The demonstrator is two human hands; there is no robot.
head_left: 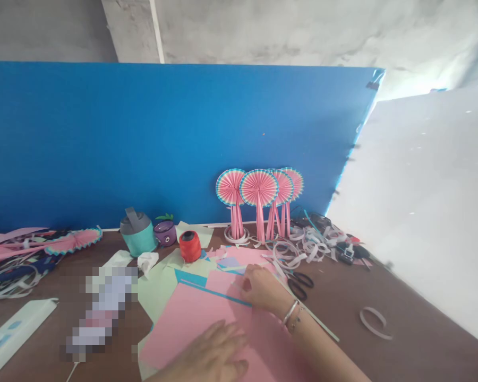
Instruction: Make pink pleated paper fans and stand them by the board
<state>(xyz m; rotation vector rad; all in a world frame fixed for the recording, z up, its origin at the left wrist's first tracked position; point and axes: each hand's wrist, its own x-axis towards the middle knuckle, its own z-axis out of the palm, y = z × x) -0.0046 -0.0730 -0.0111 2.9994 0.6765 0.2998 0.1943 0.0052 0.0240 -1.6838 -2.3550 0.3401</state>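
A large pink sheet [183, 318] with a blue strip [215, 293] along its far edge lies in front of me. My left hand [213, 353] rests over its near part, fingers spread and slightly blurred. At the sheet's far edge, my right hand [258, 286] has its fingers curled together near the blue strip; whatever they hold is hidden. A bracelet circles the right wrist. Beyond are more pink, blue and green paper pieces [155, 292]. Black-handled scissors [300, 285] lie just right of my right hand.
Pink round paper fans [258, 188] stand against a blue panel [143, 132]. A teal container [139, 236], purple cup [165, 233] and red spool [190, 246] sit at the back. Tape strips [314, 244] are heaped at right; a strip ring [374, 323] lies alone.
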